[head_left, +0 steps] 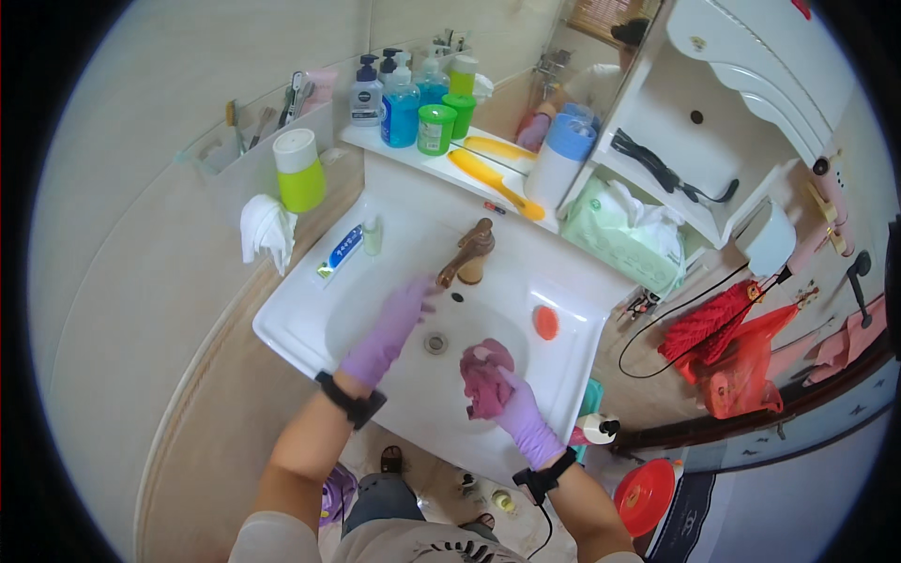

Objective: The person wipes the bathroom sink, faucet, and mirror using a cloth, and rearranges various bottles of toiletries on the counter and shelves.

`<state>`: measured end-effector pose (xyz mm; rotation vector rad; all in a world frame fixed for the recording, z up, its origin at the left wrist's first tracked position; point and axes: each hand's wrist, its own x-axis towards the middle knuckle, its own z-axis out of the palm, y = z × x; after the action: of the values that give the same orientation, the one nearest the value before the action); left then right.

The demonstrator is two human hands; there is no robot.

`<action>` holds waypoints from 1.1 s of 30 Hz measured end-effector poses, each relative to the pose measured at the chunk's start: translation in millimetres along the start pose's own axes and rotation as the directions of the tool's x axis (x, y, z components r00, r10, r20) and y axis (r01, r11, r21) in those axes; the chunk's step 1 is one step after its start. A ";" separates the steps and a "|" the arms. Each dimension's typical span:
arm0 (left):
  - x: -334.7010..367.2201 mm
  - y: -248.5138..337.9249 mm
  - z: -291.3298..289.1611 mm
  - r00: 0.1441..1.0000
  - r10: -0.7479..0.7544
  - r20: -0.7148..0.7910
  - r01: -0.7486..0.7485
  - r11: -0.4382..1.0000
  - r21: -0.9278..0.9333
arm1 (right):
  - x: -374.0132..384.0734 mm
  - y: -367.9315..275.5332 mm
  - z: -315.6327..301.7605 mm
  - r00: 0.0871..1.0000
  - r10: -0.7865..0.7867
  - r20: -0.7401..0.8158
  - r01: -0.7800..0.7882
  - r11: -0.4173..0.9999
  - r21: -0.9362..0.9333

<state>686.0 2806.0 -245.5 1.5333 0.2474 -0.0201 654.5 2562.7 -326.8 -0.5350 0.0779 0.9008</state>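
Both my hands wear purple gloves over a white washbasin (422,403). My left hand (392,328) is held over the left side of the bowl, fingers stretched toward the bronze tap (471,251), with nothing in it. A crumpled mauve cloth (484,375) is gripped in my right hand (526,418) above the right part of the bowl. The drain (435,343) shows between the two hands. To the right of the tap, an orange-red bar of soap (545,323) lies on the basin. Whether water runs from the tap, I cannot tell.
A toothpaste box (342,250) lies on the basin's left rim. Pump bottles (400,111), a yellow comb (496,185) and a blue-topped bottle (563,159) stand or lie on the ledge behind. A tissue pack (624,235) sits at right; a red basin (648,495) is on the floor.
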 end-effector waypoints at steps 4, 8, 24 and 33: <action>105.6 26.1 -29.4 0.957 -0.217 0.192 0.207 0.976 0.071 | 88.0 16.3 23.8 0.962 -0.164 -0.220 0.183 0.981 0.066; 161.3 38.1 -8.6 0.919 -0.070 0.387 -0.082 0.929 0.361 | 138.1 13.4 21.4 0.970 -0.194 -0.145 0.209 0.973 0.099; 210.5 47.4 0.4 0.862 -0.273 0.427 0.286 0.958 0.035 | 227.4 -7.0 -9.3 0.996 -0.011 -0.085 0.022 0.992 0.127; 198.4 17.7 -28.2 0.887 -0.241 0.395 0.242 0.969 0.047 | 240.7 -6.5 -3.7 0.957 -0.109 -0.268 0.122 0.992 0.031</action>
<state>878.3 2862.7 -262.6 1.4500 0.1098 -0.5264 811.1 2732.2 -395.7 -0.6080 0.3087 0.7067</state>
